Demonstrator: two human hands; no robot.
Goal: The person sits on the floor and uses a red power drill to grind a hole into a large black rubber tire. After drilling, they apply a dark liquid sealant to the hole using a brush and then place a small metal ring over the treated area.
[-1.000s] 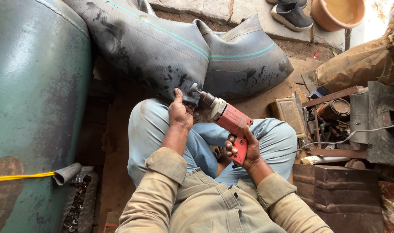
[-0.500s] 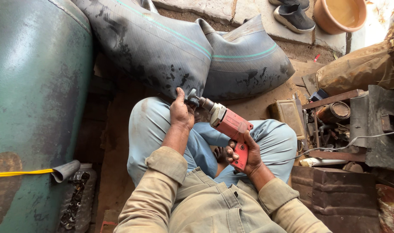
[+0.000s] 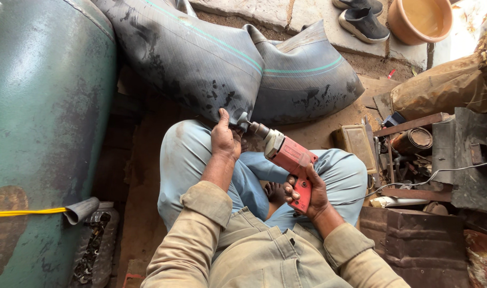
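While you sat cross-legged at the lower middle of the frame, the scene was like this:

Right hand: your right hand (image 3: pixel 307 194) was clenched around the grip of the red power tool (image 3: pixel 288 157), at the centre of the frame, above your right knee.

Left hand: your left hand (image 3: pixel 224 140) pressed the edge of the black rubber inner tube (image 3: pixel 200 64) down on your left knee; the fingers were folded on the rubber, so it was a grasp and not a loose touch.

Tool tip: the metal head (image 3: pixel 244 121) of the tool touched the tube just beside your left thumb. I could not tell if it was turning.

Tube: it lay folded across the upper middle of the frame, from the upper left down to your knee.

Advice, as my judgement: you did well to keep the rubber flat and tight under the left hand. The thumb was very near the head, so it was better to move it a little away, and to press the tool lightly, because thin rubber tears easily.

Around: green tank (image 3: pixel 40 133) at the left, clay-coloured bowl (image 3: pixel 420 18) and dark shoes (image 3: pixel 363 18) at the upper right, metal clutter (image 3: pixel 457 154) at the right.
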